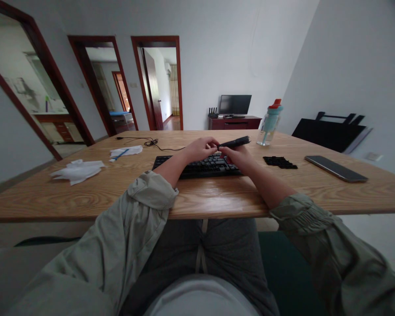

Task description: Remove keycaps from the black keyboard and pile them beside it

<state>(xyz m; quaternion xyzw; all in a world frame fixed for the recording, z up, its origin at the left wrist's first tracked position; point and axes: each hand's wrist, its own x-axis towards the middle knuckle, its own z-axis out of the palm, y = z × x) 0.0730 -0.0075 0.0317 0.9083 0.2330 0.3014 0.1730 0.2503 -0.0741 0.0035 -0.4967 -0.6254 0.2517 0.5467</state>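
Note:
Above the black keyboard, my right hand is closed around a long black object whose thicker end points right and shows small light tips. Its exact kind cannot be made out. My left hand meets the narrow left end of this object with fingers pinched together. Whatever sits between those left fingertips is hidden. Both forearms cover parts of the keyboard. A pile of small black pieces, like loose keycaps, lies right of the keyboard.
Crumpled white tissue and a blue stick-like tool on another white tissue lie left on the wooden table. A black cable runs behind the keyboard. A bottle and a phone are to the right.

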